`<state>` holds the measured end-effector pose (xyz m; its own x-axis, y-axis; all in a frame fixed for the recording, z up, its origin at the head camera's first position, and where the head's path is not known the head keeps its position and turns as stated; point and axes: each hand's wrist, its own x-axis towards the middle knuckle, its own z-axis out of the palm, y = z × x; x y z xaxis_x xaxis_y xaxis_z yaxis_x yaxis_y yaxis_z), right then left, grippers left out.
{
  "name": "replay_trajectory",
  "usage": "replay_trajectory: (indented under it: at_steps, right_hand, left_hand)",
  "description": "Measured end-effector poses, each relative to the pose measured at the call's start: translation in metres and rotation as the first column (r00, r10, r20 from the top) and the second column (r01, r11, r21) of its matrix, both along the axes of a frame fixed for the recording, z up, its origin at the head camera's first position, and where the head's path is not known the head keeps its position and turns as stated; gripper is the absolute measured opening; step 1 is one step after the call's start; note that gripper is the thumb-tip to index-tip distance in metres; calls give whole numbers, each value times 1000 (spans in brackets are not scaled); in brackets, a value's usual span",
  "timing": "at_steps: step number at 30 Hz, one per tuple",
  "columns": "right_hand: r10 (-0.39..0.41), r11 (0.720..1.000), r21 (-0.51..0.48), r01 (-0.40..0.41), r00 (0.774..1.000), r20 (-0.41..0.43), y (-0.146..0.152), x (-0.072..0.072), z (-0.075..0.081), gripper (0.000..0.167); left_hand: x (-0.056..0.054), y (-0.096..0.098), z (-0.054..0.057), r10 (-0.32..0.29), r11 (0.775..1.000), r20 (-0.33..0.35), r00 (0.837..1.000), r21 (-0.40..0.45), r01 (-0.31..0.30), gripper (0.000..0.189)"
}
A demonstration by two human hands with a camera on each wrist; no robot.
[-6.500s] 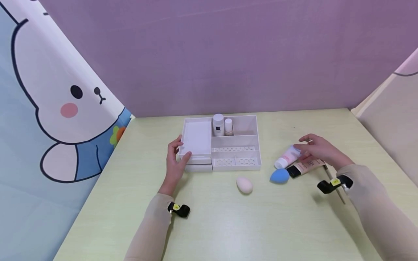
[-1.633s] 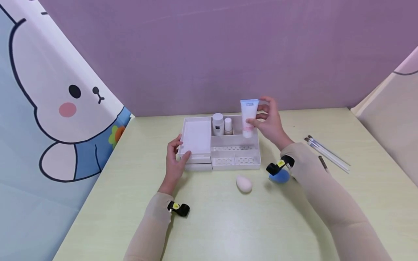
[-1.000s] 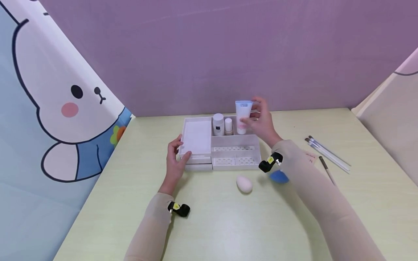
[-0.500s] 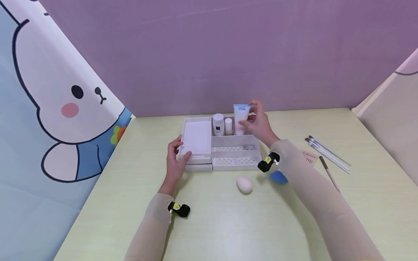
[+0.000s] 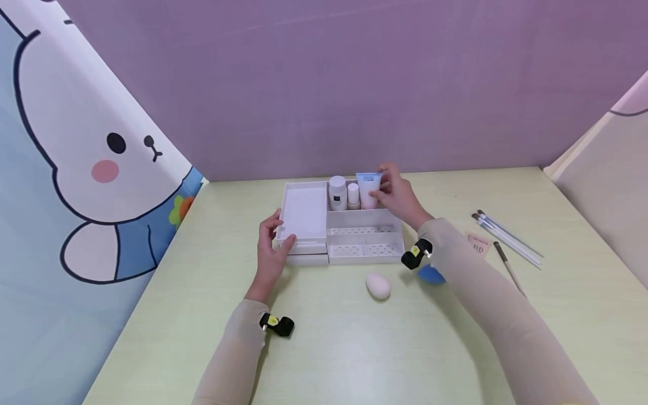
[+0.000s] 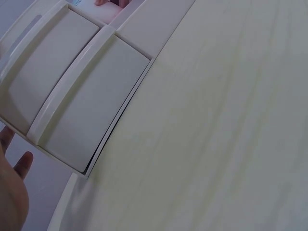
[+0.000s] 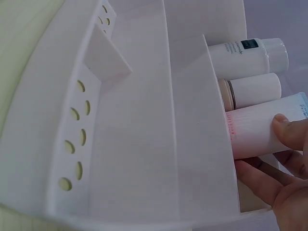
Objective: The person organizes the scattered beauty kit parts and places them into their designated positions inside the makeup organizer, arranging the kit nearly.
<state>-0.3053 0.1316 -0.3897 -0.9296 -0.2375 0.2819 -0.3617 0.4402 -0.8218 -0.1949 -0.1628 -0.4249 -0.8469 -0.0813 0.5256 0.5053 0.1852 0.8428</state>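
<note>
A white cosmetics organizer [image 5: 367, 260] stands on the table. My left hand [image 5: 269, 253] holds its left front corner, thumb at the front edge and fingers along the side wall [image 6: 62, 159]. With thumb and fingers, my right hand [image 5: 400, 197] pinches a white squeeze tube [image 5: 368, 191] with a light blue crimped end and pink print. The tube is upright, crimped end up, its lower part inside the back right compartment. Left of it in the back row stand a white-capped bottle [image 7: 240, 57] and a smaller bottle with a white cap [image 7: 255, 91].
A pale pink makeup sponge [image 5: 378, 286] lies in front of the organizer. Under the right forearm are a blue sponge [image 5: 431, 274] and a pinkish-beige tube [image 5: 478, 244], both partly hidden. Several makeup brushes [image 5: 508, 239] lie at the right. A purple backdrop [image 5: 379, 84] rises behind.
My right hand took the white tube from the table at the right, carried it over the organizer, moved left, then lowered it into the back right compartment. My left hand has stayed put.
</note>
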Motion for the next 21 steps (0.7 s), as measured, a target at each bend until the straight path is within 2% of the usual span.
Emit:
replay_trajectory:
  at_steps: [10,21]
  right_hand:
    - [-6,996,86,4,999,31,0,1,2,33]
    - [-43,993,114,35,997,60,0,3,6,12]
  left_hand:
    - [-1,0,-1,1,1000,-13,1000,-5,-1,36]
    - [-4,-1,-3,1,1000,-4,1000,-7,-1,36]
